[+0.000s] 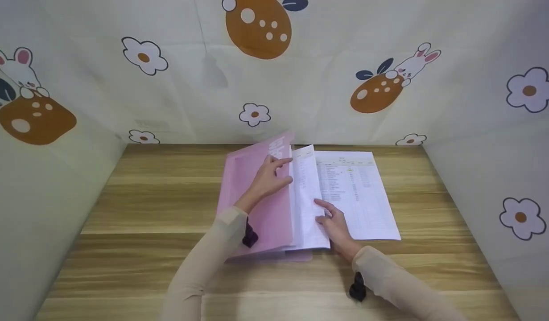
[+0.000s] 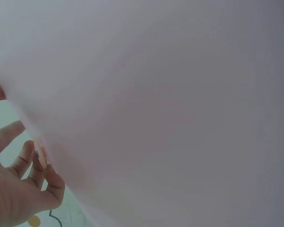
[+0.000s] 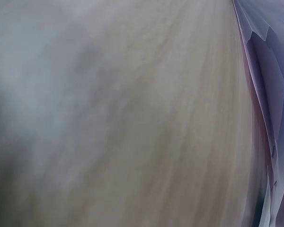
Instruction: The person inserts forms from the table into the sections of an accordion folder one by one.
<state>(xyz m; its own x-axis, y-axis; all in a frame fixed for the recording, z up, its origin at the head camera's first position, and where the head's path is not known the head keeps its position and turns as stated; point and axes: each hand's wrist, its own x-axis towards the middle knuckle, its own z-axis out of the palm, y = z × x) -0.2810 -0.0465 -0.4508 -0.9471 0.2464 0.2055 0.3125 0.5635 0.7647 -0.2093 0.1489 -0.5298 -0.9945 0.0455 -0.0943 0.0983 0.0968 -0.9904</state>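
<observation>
Apparently I'm midway: half-curled left fingers (image 1: 281,163) grip the pink folder (image 1: 274,214), right fingers (image 1: 326,206) likewise pinch the half-covered sheet (image 1: 307,191), and the flat page (image 1: 374,205) right of them lies mostly outside.

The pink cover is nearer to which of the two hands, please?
Left: the left hand is at the right edge of the pink cover; the right hand is farther right, at the lifted sheet.
</observation>
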